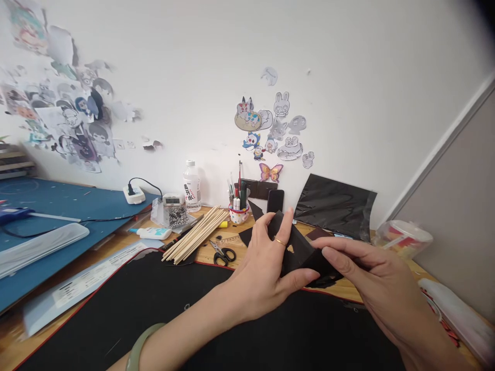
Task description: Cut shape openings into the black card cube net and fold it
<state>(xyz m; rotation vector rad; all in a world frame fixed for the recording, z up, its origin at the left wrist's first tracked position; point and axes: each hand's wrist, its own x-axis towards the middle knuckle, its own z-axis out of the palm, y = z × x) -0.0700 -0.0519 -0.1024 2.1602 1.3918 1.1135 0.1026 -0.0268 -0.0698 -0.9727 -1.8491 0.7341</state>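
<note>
Both hands hold a piece of folded black card (297,247) above the black mat (185,314). My left hand (266,257), with a gold ring and a green bangle, grips it from the left, thumb on the near side and fingers over the top. At its right end, my right hand (367,268) pinches an edge between thumb and fingers. The card has flat faces meeting at a crease; its far side and lower part are partly hidden by the hands. Small black scissors (223,253) lie on the wooden table, left of the card.
Wooden sticks (195,234) lie in a bundle, near a glue bottle (152,233) and a water bottle (191,186). Behind the hands stand a pen cup (238,212), a phone (275,201) and a black sheet (335,206). A plastic tub (406,238) is at right.
</note>
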